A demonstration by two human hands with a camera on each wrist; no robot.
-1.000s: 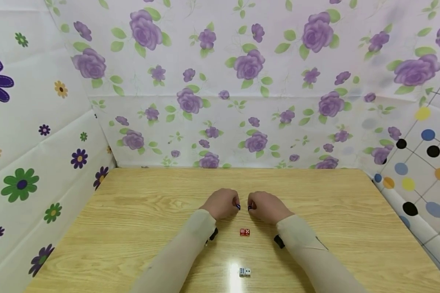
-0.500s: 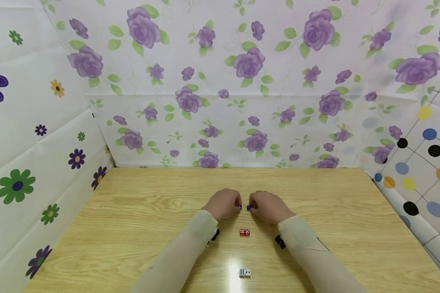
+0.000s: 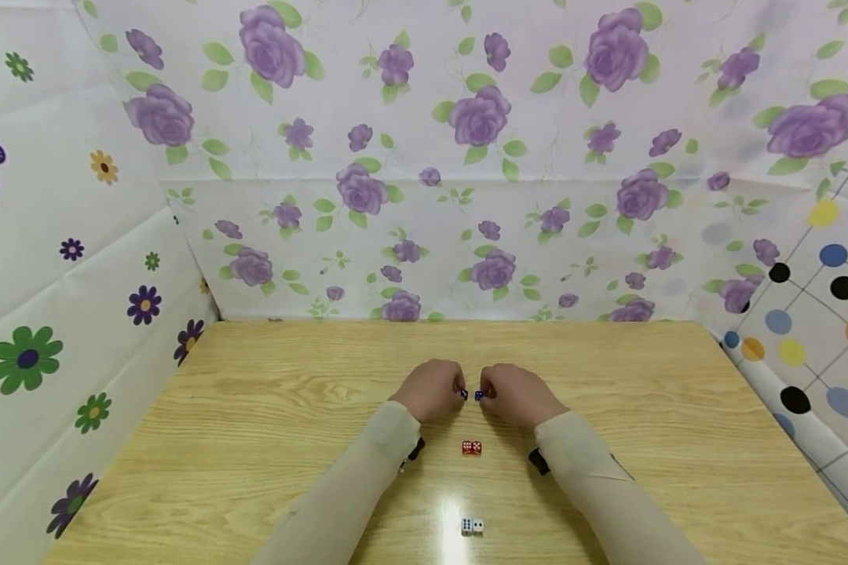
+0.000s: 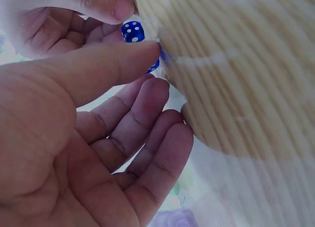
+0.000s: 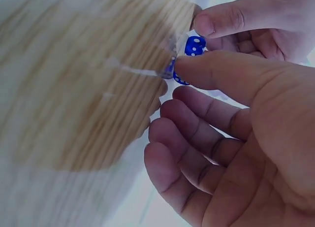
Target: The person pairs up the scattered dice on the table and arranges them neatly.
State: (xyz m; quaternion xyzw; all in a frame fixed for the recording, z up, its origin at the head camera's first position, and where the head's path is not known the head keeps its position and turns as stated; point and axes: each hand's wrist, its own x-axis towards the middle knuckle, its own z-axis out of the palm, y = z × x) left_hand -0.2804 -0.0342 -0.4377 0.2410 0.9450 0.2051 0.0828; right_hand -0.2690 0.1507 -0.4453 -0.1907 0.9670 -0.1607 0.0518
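In the head view, two small blue dice with white pips sit at the fingertips, a narrow gap between them. My left hand (image 3: pixel 434 390) pinches the left blue die (image 3: pixel 464 395) by thumb and fingertips. Opposite it, my right hand (image 3: pixel 519 394) pinches the right blue die (image 3: pixel 478 395). The left wrist view shows the left thumb (image 4: pixel 118 67) covering most of its die, while the right hand's die (image 4: pixel 133 31) shows its pips beyond. From the right wrist, the right thumb (image 5: pixel 211 69) partly hides its own die (image 5: pixel 180 79); the other fingers are loosely bent.
Two red dice (image 3: pixel 471 448) stand side by side on the wooden table (image 3: pixel 290 377), nearer me than the hands. Closer still is a pair of white dice (image 3: pixel 472 526). A flowered cloth (image 3: pixel 424 220) hangs behind the table's far edge.
The two blue dice have come closer together, and more of each shows past the fingertips. Both hands have shifted only slightly. The red and white dice stay put.
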